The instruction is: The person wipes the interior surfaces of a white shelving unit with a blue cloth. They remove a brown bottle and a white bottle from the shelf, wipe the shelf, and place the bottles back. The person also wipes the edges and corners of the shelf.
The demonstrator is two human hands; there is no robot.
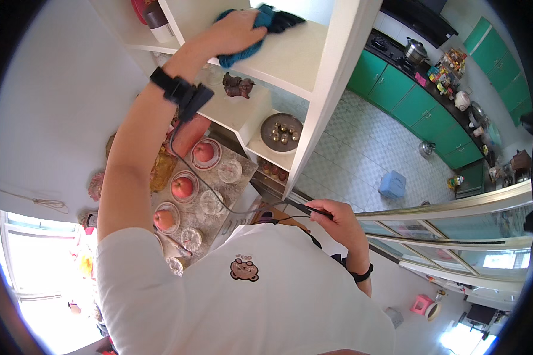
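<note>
My left hand point(242, 33) reaches up to the top shelf board point(288, 57) of a white shelving unit, gripping a teal cloth point(240, 57). Beside the fingers is a blurred black item point(286, 21); whether it is part of the cloth I cannot tell. From the black wrist device point(182, 93) on my left arm a dark cable point(213, 199) runs down. My right hand point(337, 219), held before my chest, pinches a black section of cable point(306, 208). On the shelf below stand a dark animal figurine point(238, 85) and a round tray point(271, 137) with small brass-coloured cups.
Below my left arm, a patterned table point(244, 166) holds apples point(182, 187) on dishes and glass dishes point(212, 202). A white-and-dark container point(160, 26) stands in the upper-left compartment. To the right are a sliding glass door point(448, 217), green kitchen cabinets point(413, 104) and a blue stool point(392, 184).
</note>
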